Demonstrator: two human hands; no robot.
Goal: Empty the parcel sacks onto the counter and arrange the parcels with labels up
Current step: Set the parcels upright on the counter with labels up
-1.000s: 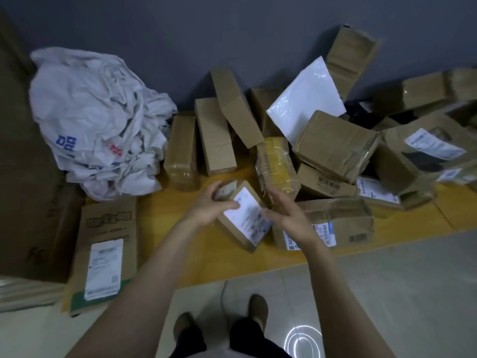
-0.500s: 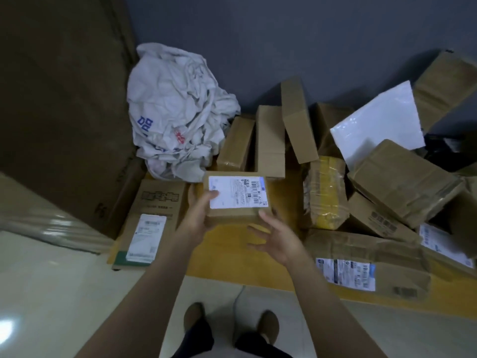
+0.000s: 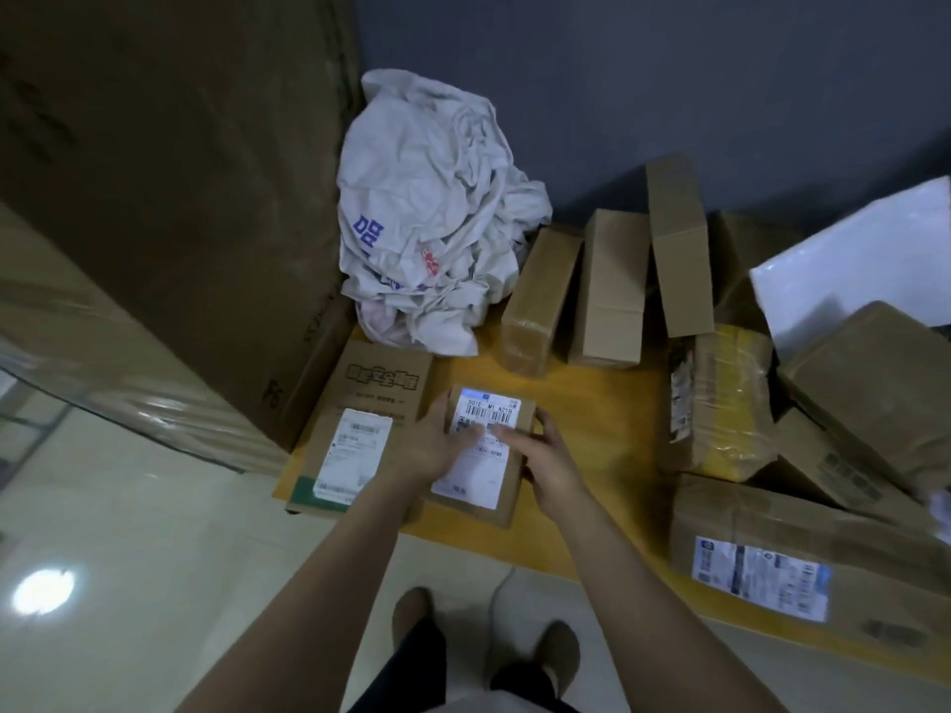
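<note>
Left hand (image 3: 437, 447) and right hand (image 3: 543, 455) both grasp one label-up box (image 3: 473, 481) at counter (image 3: 592, 429) front edge; one crumpled sack (image 3: 427, 223) behind.

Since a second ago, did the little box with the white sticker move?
Yes. The little box moved left along the counter, away from the yellow-wrapped parcel, and now lies right beside the flat carton.

arms: bare forearms (image 3: 329, 584) | trousers (image 3: 411, 666): dark | shoes (image 3: 558, 650): brown, rounded toes
</note>
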